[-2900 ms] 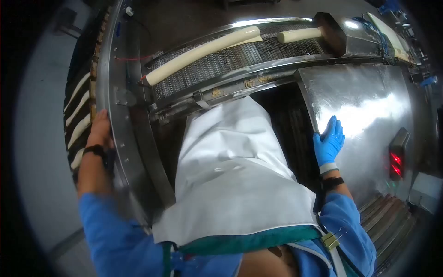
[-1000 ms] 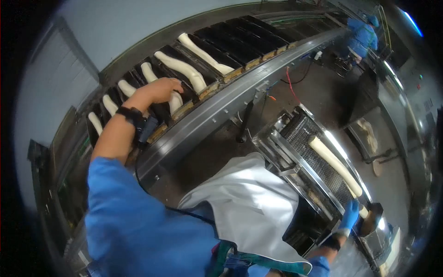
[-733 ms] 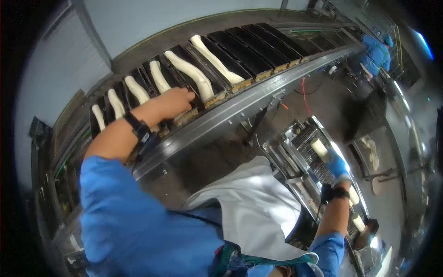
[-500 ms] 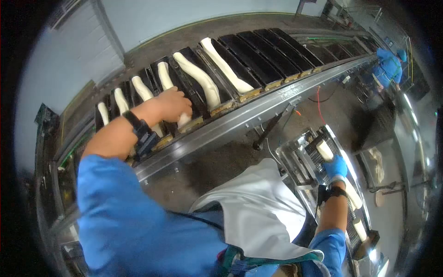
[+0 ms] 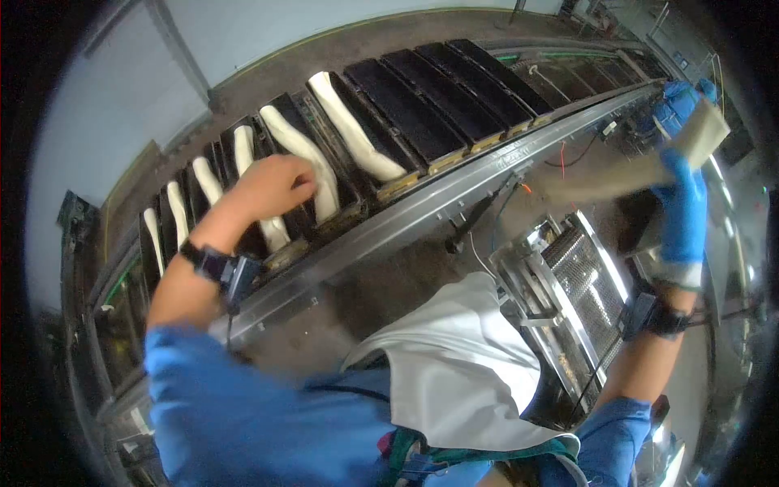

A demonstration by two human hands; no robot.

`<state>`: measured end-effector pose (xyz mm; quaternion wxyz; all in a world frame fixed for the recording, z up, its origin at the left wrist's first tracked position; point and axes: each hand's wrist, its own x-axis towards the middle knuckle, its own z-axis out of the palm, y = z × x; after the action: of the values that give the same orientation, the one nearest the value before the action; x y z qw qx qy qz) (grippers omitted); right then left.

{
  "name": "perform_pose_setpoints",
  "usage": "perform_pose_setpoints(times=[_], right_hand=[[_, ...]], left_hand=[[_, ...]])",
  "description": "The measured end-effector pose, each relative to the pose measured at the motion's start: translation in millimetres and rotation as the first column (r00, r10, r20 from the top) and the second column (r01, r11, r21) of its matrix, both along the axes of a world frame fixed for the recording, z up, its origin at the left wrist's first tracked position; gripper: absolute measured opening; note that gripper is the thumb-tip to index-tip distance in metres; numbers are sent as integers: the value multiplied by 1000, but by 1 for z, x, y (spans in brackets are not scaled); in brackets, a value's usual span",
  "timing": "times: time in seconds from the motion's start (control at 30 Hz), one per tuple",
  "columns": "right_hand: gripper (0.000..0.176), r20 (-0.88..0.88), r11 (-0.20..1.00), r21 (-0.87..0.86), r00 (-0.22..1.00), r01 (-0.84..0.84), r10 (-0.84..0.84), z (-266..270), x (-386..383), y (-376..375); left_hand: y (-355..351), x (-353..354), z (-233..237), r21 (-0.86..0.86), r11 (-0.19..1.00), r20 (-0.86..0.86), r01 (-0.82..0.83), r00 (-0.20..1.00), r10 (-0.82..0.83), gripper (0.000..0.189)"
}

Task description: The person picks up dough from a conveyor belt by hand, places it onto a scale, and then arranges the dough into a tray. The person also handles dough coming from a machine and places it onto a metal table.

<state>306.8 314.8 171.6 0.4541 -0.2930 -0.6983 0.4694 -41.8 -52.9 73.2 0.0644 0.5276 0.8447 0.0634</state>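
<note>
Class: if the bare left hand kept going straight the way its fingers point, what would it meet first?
Most likely the long dough piece in the next black pan, just beyond the curled fingers of the left hand. Depth is hard to judge.

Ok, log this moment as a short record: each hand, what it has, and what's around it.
Left hand: bare left hand, fingers curled over a dough strip lying in a dark pan; grip unclear.
Right hand: gloved right hand holds a long dough piece up in the air, blurred.
Pans: row of baking pans on a curved track; those on the left hold dough, those on the right do not.
Below right hand: mesh belt, no dough visible on it.
Clothing: white apron.
</note>
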Motion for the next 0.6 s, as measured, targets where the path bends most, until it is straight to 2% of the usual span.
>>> perform_pose_setpoints(times=[0.03,0.07,0.1,0.13,0.17,0.2,0.27,0.33,0.4,0.43,0.5,0.53,0.57,0.6], right_hand=[[33,146,924,381,989,-40,-18,4,-12,8],[32,270,708,694,959,-129,-90,4,-26,15],[32,71,840,461,955,-287,287,2,-49,18],[33,-103,863,250,874,-439,475,6,-65,-1],[34,-327,814,48,761,-579,560,9,-80,-20],[36,-426,752,-138,724,-645,542,18,-89,-50],[51,-422,688,-81,650,-721,632,7,-98,-65],[55,-400,655,-102,634,-749,662,-7,-90,-73],[53,-272,699,-205,726,-685,632,-21,-58,-68],[49,-193,720,-240,759,-651,622,-40,-37,-48],[38,217,871,-222,848,-439,483,-81,11,0],[32,313,935,-100,881,-342,355,-114,42,25],[33,543,976,-107,812,-187,215,-155,85,67],[33,704,984,141,710,-113,-19,-204,139,105]], left_hand=[[13,-2,2,46,999,-7,18,1000,-17,21],[24,-8,-2,92,995,-14,36,999,-35,25],[32,-18,-12,117,989,-37,95,995,-91,25],[40,-30,-27,140,978,-62,154,987,-147,26],[46,-38,-38,163,964,-86,211,976,-199,27],[52,-42,-43,54,984,-107,167,981,-161,30],[65,-48,-52,-159,985,-160,65,983,-91,37],[70,-59,-63,-315,948,-166,31,982,-88,41],[82,-63,-65,-495,868,-118,-27,992,-36,43],[86,-54,-55,-493,865,-91,-96,994,58,44],[91,-58,-56,-469,875,-19,-121,992,127,42],[90,-63,-59,-458,879,19,-134,987,161,41],[86,-75,-75,-414,896,9,-157,984,177,39],[84,-63,-65,-411,893,-61,-186,982,176,38]])
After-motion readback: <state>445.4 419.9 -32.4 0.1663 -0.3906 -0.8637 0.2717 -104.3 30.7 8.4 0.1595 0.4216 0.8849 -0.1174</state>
